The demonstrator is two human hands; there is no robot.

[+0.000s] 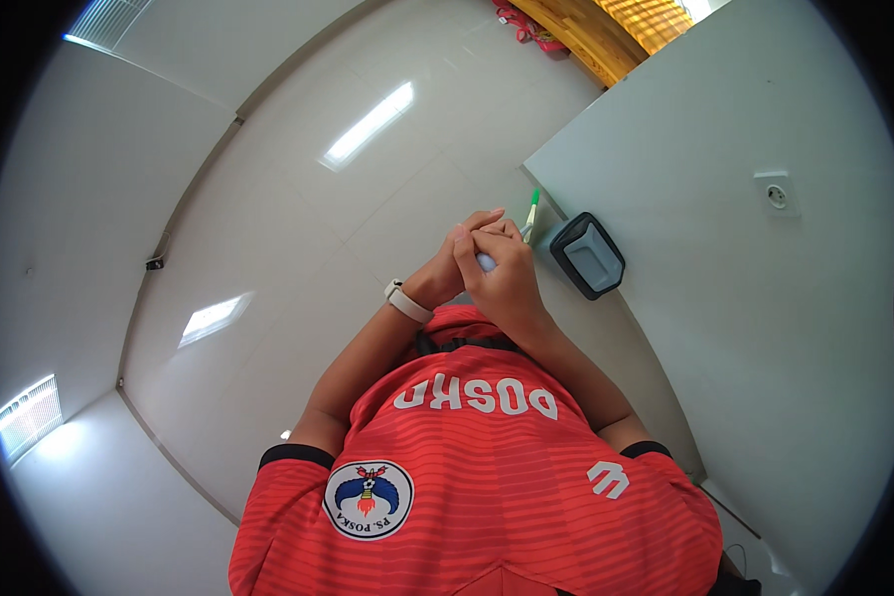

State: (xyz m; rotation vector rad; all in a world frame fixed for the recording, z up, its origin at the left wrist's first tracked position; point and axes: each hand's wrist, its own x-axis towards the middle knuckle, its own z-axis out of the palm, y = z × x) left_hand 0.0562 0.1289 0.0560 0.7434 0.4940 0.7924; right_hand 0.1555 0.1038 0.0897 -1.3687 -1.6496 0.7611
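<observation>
In front of my waist, my left hand (441, 272) and my right hand (505, 274) are pressed together with fingers curled over each other. Between them shows a small piece of something pale bluish-white (486, 261); the rest is covered by my fingers, so its kind cannot be made out. Just beyond my right hand, a thin pale stick with a green end (533, 205) sticks up. Whether it is held or stands behind the hand is hidden. A light band (408, 301) circles my left wrist.
Right of my hands, a grey bin with a dark rim (588, 255) stands on the floor by a pale wall (705, 179) with a socket (777, 194). Shiny light tiles (298, 209) cover the floor. Red items (528, 28) lie near a wooden piece of furniture (581, 38) far off.
</observation>
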